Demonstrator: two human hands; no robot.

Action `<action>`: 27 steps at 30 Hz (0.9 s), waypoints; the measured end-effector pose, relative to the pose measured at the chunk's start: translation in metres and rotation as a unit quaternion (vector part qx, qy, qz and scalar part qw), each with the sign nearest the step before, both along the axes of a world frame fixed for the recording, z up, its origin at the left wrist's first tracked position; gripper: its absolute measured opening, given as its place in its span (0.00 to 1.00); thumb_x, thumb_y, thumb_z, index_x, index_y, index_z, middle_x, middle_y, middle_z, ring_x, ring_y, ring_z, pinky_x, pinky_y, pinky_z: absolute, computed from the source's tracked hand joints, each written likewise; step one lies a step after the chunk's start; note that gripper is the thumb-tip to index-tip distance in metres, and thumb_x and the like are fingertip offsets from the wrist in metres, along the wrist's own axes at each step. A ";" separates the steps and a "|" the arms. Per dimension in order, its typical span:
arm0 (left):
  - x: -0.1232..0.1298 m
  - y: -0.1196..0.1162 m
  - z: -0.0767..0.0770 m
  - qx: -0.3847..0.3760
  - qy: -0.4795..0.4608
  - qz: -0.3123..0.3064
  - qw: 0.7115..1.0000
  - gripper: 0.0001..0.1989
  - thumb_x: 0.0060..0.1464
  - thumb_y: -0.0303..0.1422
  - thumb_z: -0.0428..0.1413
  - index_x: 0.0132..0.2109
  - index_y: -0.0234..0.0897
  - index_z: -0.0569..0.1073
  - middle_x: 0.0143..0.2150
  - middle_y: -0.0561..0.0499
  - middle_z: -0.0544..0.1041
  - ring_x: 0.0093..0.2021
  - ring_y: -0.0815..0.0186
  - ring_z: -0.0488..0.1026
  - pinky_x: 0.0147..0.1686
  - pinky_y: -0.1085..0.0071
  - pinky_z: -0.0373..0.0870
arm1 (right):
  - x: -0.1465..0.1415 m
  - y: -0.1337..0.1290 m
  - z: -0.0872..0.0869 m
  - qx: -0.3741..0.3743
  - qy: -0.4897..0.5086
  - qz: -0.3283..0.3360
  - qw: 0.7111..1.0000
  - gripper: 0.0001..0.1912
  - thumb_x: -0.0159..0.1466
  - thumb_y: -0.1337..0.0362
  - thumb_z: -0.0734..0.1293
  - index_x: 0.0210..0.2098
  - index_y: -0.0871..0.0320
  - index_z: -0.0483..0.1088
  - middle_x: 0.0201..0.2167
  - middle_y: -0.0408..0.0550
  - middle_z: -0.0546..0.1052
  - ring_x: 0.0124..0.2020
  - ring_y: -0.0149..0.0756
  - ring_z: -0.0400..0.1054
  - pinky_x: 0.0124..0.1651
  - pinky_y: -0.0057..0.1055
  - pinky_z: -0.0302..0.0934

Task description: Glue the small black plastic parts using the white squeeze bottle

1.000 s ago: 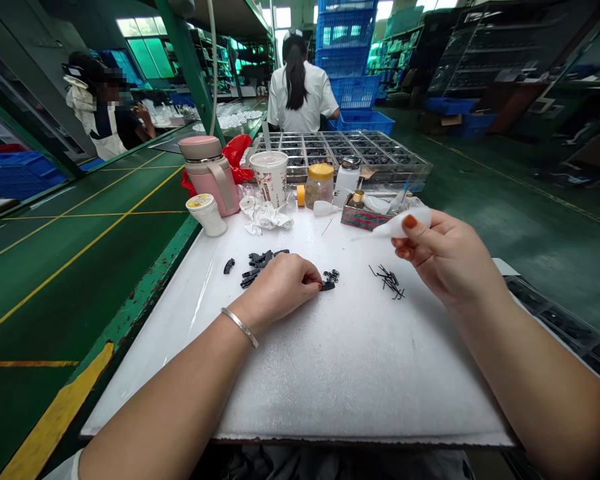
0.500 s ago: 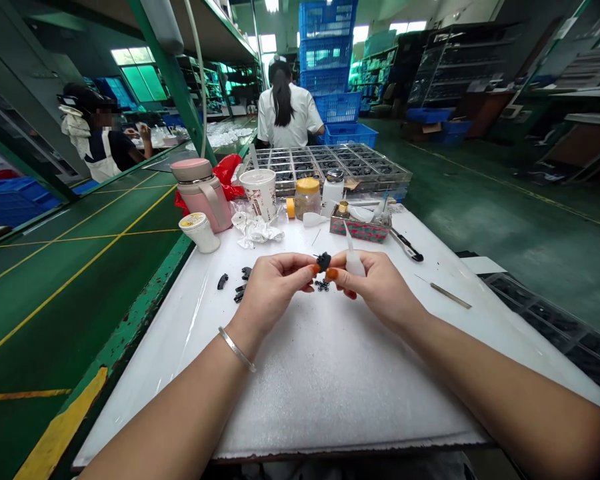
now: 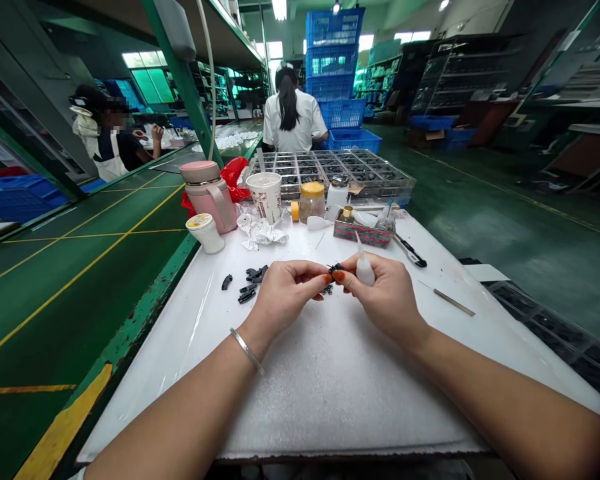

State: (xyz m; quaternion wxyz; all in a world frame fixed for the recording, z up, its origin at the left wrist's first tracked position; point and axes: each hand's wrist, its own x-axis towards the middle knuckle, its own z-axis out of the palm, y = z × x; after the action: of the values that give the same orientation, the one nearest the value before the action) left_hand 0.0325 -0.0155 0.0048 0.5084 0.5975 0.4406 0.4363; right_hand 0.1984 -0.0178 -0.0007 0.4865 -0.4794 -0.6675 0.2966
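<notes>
Black plastic part, small and dark, sits pinched between the fingertips of the left hand and the right hand, held over the white-topped table. From my end of the feed I get only a narrow view of it: a dull black surface, a lumpy outline, and a thin black spike poking out toward the left. Fingers cover most of the rest, so I can't vouch for its full shape.

I have the left hand grasping its left side between thumb and fingers; a silver bangle circles that wrist. On the right hand, thumb and forefinger grip the opposite side, and the same hand also holds a white dropper bottle, its tapered nozzle pointing up.

Just below the part I can make out a cluster of tiny black rings, half screened by the fingertips. Left of the left hand lies a loose heap of curved black pieces, with a single curved piece set apart from it. Beyond the right hand I see a patterned box, a utility knife beside it, and nearer, a needle tool with a flat metallic handle.
</notes>
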 end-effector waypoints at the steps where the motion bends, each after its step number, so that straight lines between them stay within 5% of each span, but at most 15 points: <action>1: 0.000 0.000 0.000 -0.002 0.002 -0.002 1.000 0.09 0.50 0.33 0.61 0.35 0.31 0.79 0.30 0.47 0.77 0.27 0.71 0.70 0.28 0.77 0.68 | 0.000 0.000 0.001 -0.002 -0.012 -0.009 1.000 0.10 0.58 0.60 0.69 0.27 0.61 0.73 0.22 0.44 0.74 0.24 0.32 0.66 0.27 0.29 0.57; 9: -0.008 0.007 -0.007 -0.074 -0.132 0.005 0.988 0.14 0.45 0.34 0.66 0.39 0.31 0.77 0.31 0.50 0.75 0.29 0.72 0.71 0.31 0.78 0.71 | 0.012 0.004 0.009 -0.070 -0.060 -0.017 0.996 0.14 0.60 0.57 0.68 0.24 0.60 0.71 0.19 0.45 0.73 0.20 0.31 0.65 0.26 0.29 0.57; 16: -0.016 0.010 -0.005 -0.172 -0.261 -0.055 0.948 0.12 0.41 0.28 0.69 0.33 0.32 0.76 0.32 0.50 0.76 0.29 0.74 0.73 0.30 0.83 0.72 | 0.016 -0.003 0.014 -0.041 -0.008 0.104 0.994 0.14 0.60 0.57 0.69 0.24 0.60 0.69 0.19 0.43 0.71 0.20 0.29 0.63 0.25 0.27 0.56; 20: -0.016 0.008 -0.004 -0.188 -0.281 -0.088 0.937 0.10 0.42 0.27 0.69 0.33 0.32 0.77 0.33 0.50 0.76 0.31 0.73 0.74 0.32 0.83 0.73 | 0.017 -0.008 0.019 -0.038 0.021 0.153 0.987 0.12 0.60 0.58 0.69 0.26 0.61 0.70 0.19 0.43 0.71 0.21 0.29 0.64 0.25 0.26 0.57; 27: -0.013 0.006 -0.005 -0.188 -0.275 -0.089 0.939 0.09 0.42 0.27 0.69 0.32 0.31 0.78 0.33 0.48 0.77 0.31 0.72 0.74 0.31 0.82 0.73 | 0.018 -0.012 0.021 -0.014 -0.016 0.136 0.991 0.14 0.61 0.57 0.67 0.25 0.60 0.70 0.17 0.42 0.69 0.20 0.28 0.61 0.23 0.26 0.52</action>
State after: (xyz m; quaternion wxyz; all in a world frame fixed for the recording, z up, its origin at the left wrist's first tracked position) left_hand 0.0191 -0.0096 0.0003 0.7498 0.3846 0.3025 0.4453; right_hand 0.2160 -0.0300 0.0203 0.4243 -0.3958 -0.7298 0.3616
